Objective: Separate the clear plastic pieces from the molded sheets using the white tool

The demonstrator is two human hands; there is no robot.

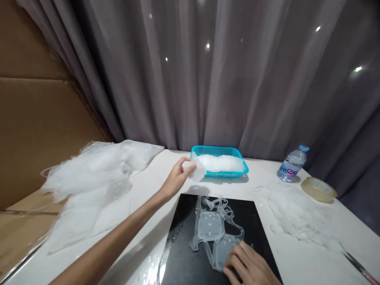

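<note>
Centre: left hand point(175, 178) pinching a translucent white piece point(197, 171) before turquoise basket point(228, 174) | Lower right: right hand point(249, 263) curling over clear plastic cutout point(210, 225), seemingly steadying it; grip unclear

Bright light covers the white tabletop point(148, 186), the grey curtain point(184, 99) reads dimmer with star-shaped light points point(208, 46), the left forearm point(118, 239) casts a soft shadow, glare marks the black mat point(181, 253), and wide-angle distortion stretches the edges.

Turquoise lattice basket point(225, 174), black mat point(181, 245), translucent grey-white plastic sheet point(210, 225), whitish piece point(197, 171), blue-capped clear bottle point(292, 163) and brown cardboard point(38, 134) against a purplish-grey curtain point(190, 99) speckled with white star shapes point(208, 46)
</note>
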